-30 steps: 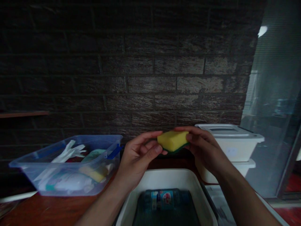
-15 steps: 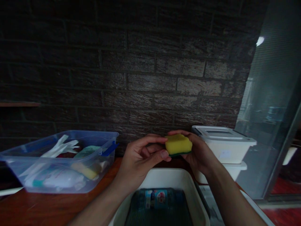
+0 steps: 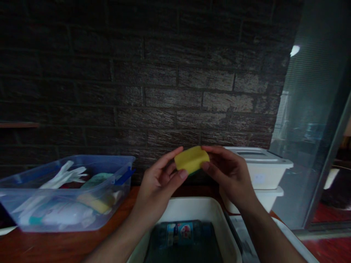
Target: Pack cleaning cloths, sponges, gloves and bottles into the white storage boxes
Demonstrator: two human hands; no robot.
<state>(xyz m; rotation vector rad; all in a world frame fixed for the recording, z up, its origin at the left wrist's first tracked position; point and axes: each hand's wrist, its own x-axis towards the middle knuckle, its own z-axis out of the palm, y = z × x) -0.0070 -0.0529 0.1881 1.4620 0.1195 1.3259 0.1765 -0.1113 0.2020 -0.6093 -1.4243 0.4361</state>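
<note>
A yellow sponge [image 3: 192,159] with a green scouring layer underneath is held up between both hands, tilted a little. My left hand [image 3: 161,179] pinches its left end, thumb low at the front and index finger at the upper edge. At the other end, my right hand [image 3: 230,173] grips it with the thumb in front and fingers behind. Below the hands stands a white tub [image 3: 197,203], in which a dark bottle [image 3: 175,235] with a blue label lies on its side.
A clear bluish bin [image 3: 109,162] on the left holds white gloves [image 3: 65,175], a white bottle [image 3: 64,213] and another yellow sponge [image 3: 98,204]. Stacked white lidded boxes [image 3: 265,175] stand at the right by a glass panel. A brick wall [image 3: 164,98] rises behind the wooden table [image 3: 55,244].
The sponge has been turned and tilted between my fingers. My right hand's thumb has shifted to the sponge's front. The whole scene has slid left as the camera turned.
</note>
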